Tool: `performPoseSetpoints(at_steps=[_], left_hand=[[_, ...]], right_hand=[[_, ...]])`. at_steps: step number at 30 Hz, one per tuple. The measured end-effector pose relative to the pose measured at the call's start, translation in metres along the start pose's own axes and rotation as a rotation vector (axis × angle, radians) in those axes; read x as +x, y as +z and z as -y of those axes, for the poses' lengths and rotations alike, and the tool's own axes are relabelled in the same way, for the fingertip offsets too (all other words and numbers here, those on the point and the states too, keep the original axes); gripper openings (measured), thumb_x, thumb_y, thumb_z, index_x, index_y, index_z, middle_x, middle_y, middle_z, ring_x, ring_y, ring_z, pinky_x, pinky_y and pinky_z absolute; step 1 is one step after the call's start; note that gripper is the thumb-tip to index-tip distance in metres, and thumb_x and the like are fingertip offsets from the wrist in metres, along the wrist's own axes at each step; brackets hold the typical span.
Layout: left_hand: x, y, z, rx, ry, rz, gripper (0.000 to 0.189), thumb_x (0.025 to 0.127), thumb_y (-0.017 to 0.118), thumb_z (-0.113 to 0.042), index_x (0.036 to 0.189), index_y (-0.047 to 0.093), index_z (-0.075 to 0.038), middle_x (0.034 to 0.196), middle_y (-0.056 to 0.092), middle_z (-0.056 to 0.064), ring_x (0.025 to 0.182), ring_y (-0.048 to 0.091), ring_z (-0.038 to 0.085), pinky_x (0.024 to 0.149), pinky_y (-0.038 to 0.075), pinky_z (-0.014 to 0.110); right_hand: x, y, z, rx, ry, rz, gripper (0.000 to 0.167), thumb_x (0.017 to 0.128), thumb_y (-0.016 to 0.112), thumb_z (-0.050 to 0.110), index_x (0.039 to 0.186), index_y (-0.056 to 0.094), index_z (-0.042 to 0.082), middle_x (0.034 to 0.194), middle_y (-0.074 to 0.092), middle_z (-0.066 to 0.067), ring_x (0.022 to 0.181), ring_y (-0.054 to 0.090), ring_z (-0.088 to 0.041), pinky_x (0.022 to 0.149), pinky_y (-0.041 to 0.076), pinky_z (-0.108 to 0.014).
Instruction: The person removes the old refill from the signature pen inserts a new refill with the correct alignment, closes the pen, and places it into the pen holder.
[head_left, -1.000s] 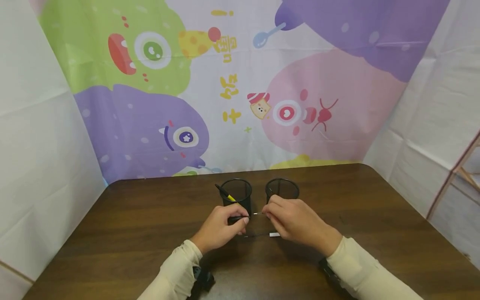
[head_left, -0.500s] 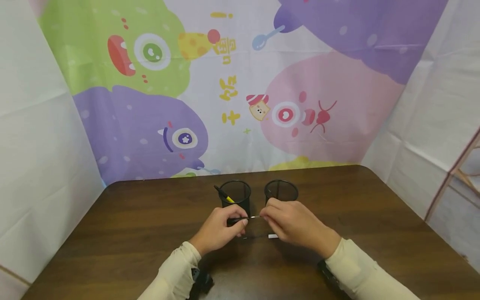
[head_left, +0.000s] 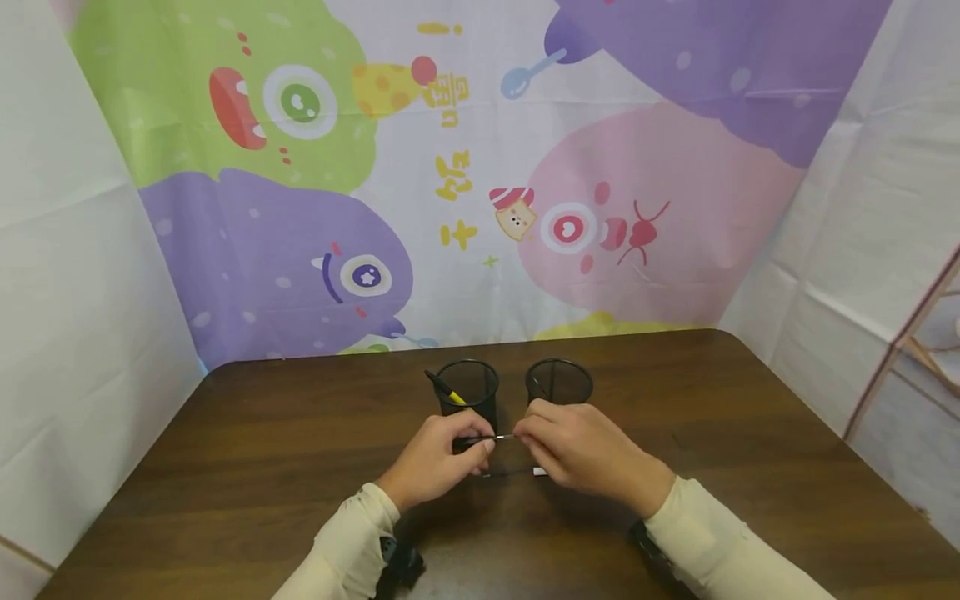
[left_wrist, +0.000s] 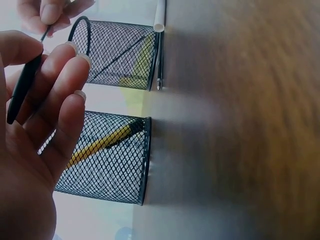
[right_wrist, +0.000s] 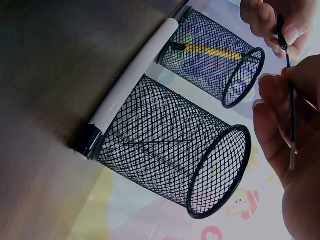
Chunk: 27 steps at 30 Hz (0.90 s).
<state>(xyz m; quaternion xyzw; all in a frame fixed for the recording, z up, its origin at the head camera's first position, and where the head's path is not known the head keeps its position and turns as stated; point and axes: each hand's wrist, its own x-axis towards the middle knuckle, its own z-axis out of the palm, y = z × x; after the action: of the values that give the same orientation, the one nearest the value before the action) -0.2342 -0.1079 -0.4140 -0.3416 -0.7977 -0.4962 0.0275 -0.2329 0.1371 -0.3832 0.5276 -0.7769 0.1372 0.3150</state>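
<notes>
My left hand [head_left: 435, 458] pinches a short black tapered pen part [left_wrist: 22, 90] between thumb and fingers. Facing it, my right hand [head_left: 596, 450] pinches a thin dark pen refill [right_wrist: 292, 112] with a pale, clear back end. The refill's slim front end meets the black part's open end; how deep it sits cannot be told. Below the hands, a white pen barrel [right_wrist: 132, 75] with a black end lies on the table. In line with it is a thin dark rod [left_wrist: 159, 65] with a metallic tip.
Two black mesh pen cups stand just beyond the hands. A yellow-and-black pen [left_wrist: 100, 145] leans in the left cup [left_wrist: 142, 175]. The right cup [right_wrist: 165, 145] seems to hold a thin dark line-like item. A printed cloth [head_left: 465, 167] hangs behind the brown table [head_left: 262, 467].
My right hand has moved slightly left, towards the left hand, and the visible stretch of refill between them has become shorter. The left hand keeps its hold.
</notes>
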Motion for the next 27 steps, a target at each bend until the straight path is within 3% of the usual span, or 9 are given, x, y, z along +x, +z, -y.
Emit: performPoseSetpoints(at_steps=[3, 9, 15, 24, 27], left_hand=[[0.000, -0.001, -0.002, -0.006, 0.005, -0.003, 0.009, 0.096, 0.064, -0.001, 0.100, 0.067, -0.008, 0.080, 0.070, 0.008, 0.067, 0.070, 0.028, 0.061, 0.059, 0.029], [-0.001, -0.002, 0.003, -0.019, 0.019, 0.013, 0.005, 0.098, 0.065, -0.010, 0.101, 0.068, -0.013, 0.082, 0.071, 0.012, 0.068, 0.071, 0.022, 0.063, 0.059, 0.029], [0.000, 0.000, 0.001, -0.007, 0.005, 0.004, 0.009, 0.096, 0.065, -0.005, 0.100, 0.067, -0.012, 0.081, 0.071, 0.009, 0.067, 0.070, 0.020, 0.062, 0.059, 0.029], [-0.003, -0.007, -0.033, 0.005, 0.026, 0.010, 0.006, 0.094, 0.064, 0.002, 0.098, 0.067, -0.001, 0.076, 0.070, 0.010, 0.064, 0.069, 0.022, 0.061, 0.058, 0.028], [-0.002, -0.006, -0.036, -0.007, 0.022, 0.024, 0.006, 0.095, 0.063, 0.002, 0.099, 0.067, 0.000, 0.077, 0.070, 0.014, 0.065, 0.069, 0.022, 0.062, 0.058, 0.028]], right_hand=[[0.000, 0.001, -0.001, -0.002, 0.005, 0.004, 0.007, 0.093, 0.064, 0.008, 0.096, 0.070, 0.008, 0.085, 0.055, 0.006, 0.058, 0.045, 0.000, 0.051, 0.041, -0.013], [-0.001, 0.000, -0.001, -0.011, 0.027, 0.017, 0.007, 0.091, 0.066, 0.008, 0.095, 0.071, 0.010, 0.084, 0.055, 0.007, 0.057, 0.045, 0.000, 0.051, 0.041, -0.014], [-0.001, 0.002, 0.000, 0.004, 0.012, 0.019, 0.007, 0.091, 0.065, 0.007, 0.095, 0.071, 0.008, 0.085, 0.056, 0.006, 0.059, 0.046, 0.001, 0.052, 0.042, -0.013], [0.001, 0.006, 0.003, -0.002, 0.001, 0.015, 0.009, 0.094, 0.062, 0.009, 0.095, 0.070, 0.009, 0.084, 0.054, 0.006, 0.059, 0.045, 0.000, 0.052, 0.042, -0.013], [0.000, 0.005, 0.003, 0.002, 0.003, 0.017, 0.007, 0.093, 0.063, 0.009, 0.095, 0.070, 0.009, 0.083, 0.054, 0.006, 0.059, 0.045, 0.000, 0.052, 0.042, -0.013]])
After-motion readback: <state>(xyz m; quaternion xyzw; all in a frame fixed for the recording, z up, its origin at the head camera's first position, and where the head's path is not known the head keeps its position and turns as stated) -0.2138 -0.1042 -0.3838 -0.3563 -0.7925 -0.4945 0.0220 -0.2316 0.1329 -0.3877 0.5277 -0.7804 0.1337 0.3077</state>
